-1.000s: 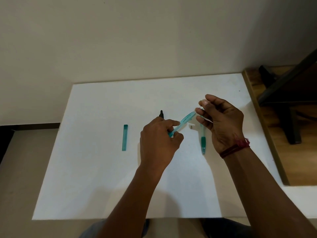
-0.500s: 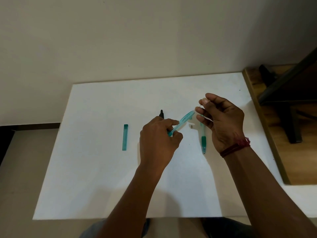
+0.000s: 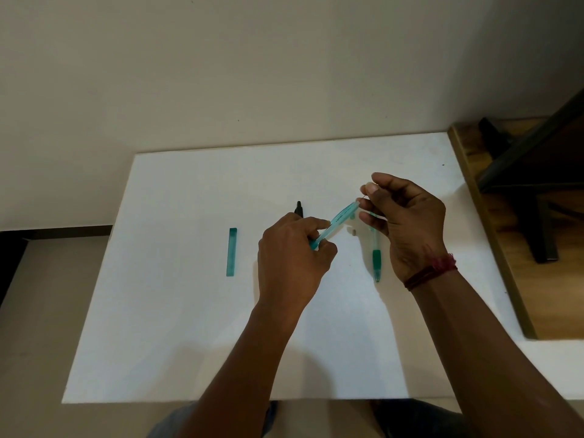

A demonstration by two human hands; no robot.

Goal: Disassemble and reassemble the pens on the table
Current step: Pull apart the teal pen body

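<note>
- Currently, left hand [image 3: 290, 257] fingers clamp the barrel [image 3: 339, 218] above the table [image 3: 189, 311].
- Right hand [image 3: 407, 222] fingertips pinch a thin part [image 3: 363, 196] (probably the refill) at the barrel mouth.
- Next move: keep both coaxial.

Left hand [image 3: 294, 254]: back up, thumb and forefinger pinching the lower end of a pen barrel [image 3: 339, 218].
Right hand [image 3: 407, 226]: just right of the left, palm facing it, fingers curled, thumb and forefinger nipping a thin part [image 3: 364, 197] (too small to name).
Left forearm [image 3: 249, 352]: bare, straight.
Right forearm [image 3: 483, 336]: bare, slanting.
</note>
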